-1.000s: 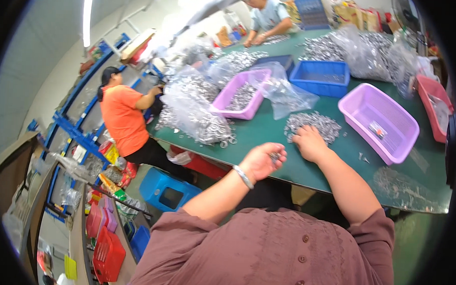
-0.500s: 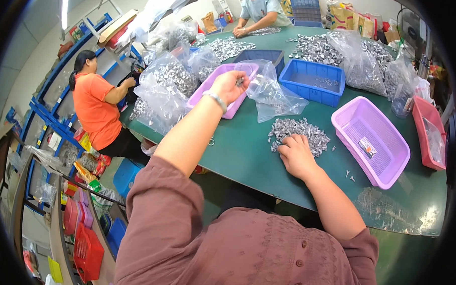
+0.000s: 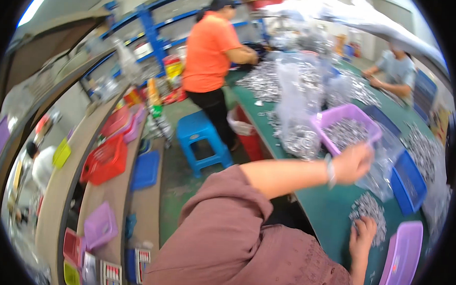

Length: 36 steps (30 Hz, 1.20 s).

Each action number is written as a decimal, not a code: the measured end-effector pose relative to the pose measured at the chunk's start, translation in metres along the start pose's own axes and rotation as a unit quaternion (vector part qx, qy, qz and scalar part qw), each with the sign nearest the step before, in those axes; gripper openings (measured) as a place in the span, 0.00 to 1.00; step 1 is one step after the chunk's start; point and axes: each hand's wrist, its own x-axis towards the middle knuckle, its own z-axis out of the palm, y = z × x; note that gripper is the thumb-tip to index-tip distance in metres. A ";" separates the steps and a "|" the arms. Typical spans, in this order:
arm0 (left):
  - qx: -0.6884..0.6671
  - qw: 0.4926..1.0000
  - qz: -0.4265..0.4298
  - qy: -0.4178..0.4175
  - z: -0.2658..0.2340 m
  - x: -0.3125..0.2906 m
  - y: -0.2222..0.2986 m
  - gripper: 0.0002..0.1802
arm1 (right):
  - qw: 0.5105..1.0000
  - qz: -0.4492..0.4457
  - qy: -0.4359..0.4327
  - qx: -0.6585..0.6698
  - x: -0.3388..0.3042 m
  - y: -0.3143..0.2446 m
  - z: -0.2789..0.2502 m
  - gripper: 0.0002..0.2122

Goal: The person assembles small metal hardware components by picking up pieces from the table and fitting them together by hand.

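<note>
My left hand [image 3: 354, 163] is raised at the near edge of a purple basket [image 3: 316, 126]. The basket holds a heap of small grey metal parts [image 3: 346, 132]. Motion smears the left fingers, so I cannot make out whether anything is in them. Lower on the green table, my right hand [image 3: 364, 235] rests on a pile of small grey metal pieces [image 3: 370, 207], its fingers apart and touching the pieces. A clear plastic bag [image 3: 383, 165] lies between the basket and a blue bin [image 3: 410, 186].
A second purple basket [image 3: 404, 256] stands beside the pile. Bags of metal parts [image 3: 302, 110] crowd the table's far side. A person in orange [image 3: 208, 51] stands beyond a blue stool [image 3: 200, 136]; another person [image 3: 396, 70] sits across the table. Shelves with baskets [image 3: 107, 158] line the left.
The view has swung to the left, bringing the shelves and stool further in. My left hand, earlier over the basket with small grey pieces, is now at its near edge. The right stays at the pile.
</note>
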 end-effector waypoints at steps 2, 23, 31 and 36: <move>-0.055 0.987 -0.034 -0.145 -0.043 -0.089 0.035 0.03 | 1.000 -0.002 -0.002 0.017 0.000 0.006 0.005 0.09; -0.304 0.787 -0.392 -0.367 -0.099 -0.254 0.077 0.21 | 0.994 -0.069 0.068 0.048 0.025 -0.020 0.006 0.08; -0.292 0.688 -0.538 -0.389 -0.132 -0.258 0.094 0.19 | 0.988 -0.088 0.121 0.048 0.030 -0.020 -0.002 0.10; -0.124 0.677 -0.606 -0.398 -0.175 -0.334 0.083 0.16 | 0.985 -0.091 0.142 0.044 0.034 -0.029 -0.009 0.10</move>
